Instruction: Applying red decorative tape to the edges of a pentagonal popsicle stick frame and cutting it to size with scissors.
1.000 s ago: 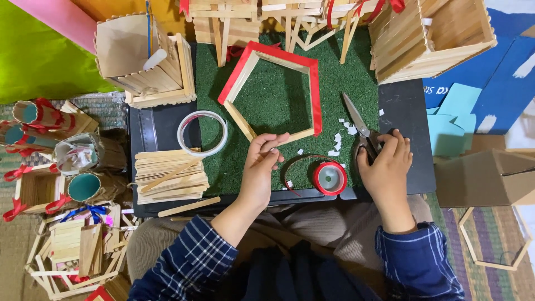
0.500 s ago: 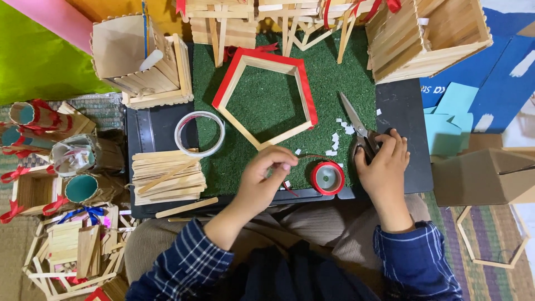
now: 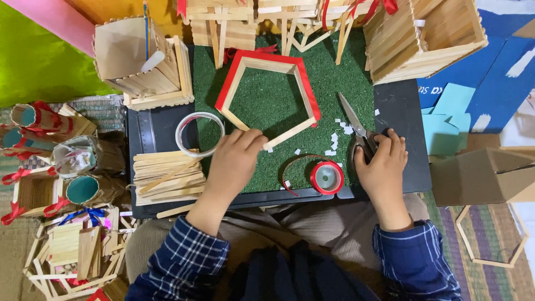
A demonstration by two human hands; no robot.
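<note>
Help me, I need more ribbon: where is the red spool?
In the head view the red ribbon spool lies on the green mat, near its front edge, between the left hand and the right hand.

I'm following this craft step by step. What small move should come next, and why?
Probably lift the scissors off the mat: the right hand rests on their handles, blades lying flat. The left hand already pinches the stick frame at its bare lower corner, while red ribbon covers only the upper edges.

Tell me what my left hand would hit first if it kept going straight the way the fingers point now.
The left hand points up and right. Its fingertips already touch the lower edge of the pentagon frame of wooden sticks edged with red tape, so that comes first. Beyond lies the green turf mat inside it.
</note>
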